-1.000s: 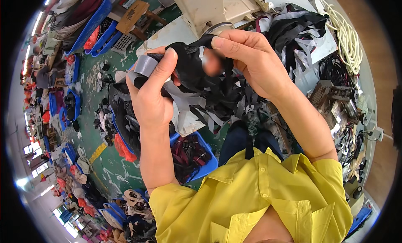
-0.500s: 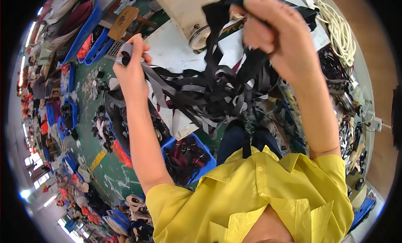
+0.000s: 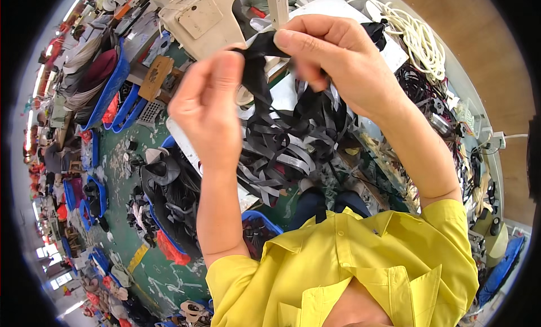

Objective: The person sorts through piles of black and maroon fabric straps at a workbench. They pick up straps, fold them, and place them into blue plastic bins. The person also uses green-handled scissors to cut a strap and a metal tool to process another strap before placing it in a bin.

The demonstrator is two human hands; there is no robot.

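A black fabric strip [image 3: 256, 73] is stretched between my two raised hands, and part of it hangs down. My left hand [image 3: 211, 101] pinches its left end, slightly blurred. At the other end, the thumb and forefinger of my right hand [image 3: 335, 59] grip the strip. Below them a tangled heap of black and grey strips [image 3: 282, 141] lies over the white tabletop [image 3: 183, 138] and spills off its near edge. Behind my hands stands a cream-coloured sewing machine [image 3: 203, 20], partly hidden by them.
Coiled white cord [image 3: 420, 42] lies at the far right, above dark tangled strips [image 3: 420, 82]. A blue bin [image 3: 265, 219] sits under the table's near edge. Left of my left arm is a pile of black pieces [image 3: 174, 186]. Scraps litter the green floor [image 3: 121, 183].
My left hand has let go of the grey strip and moved right to the black one. My right hand has come left and lower with the strip. The view has shifted slightly.
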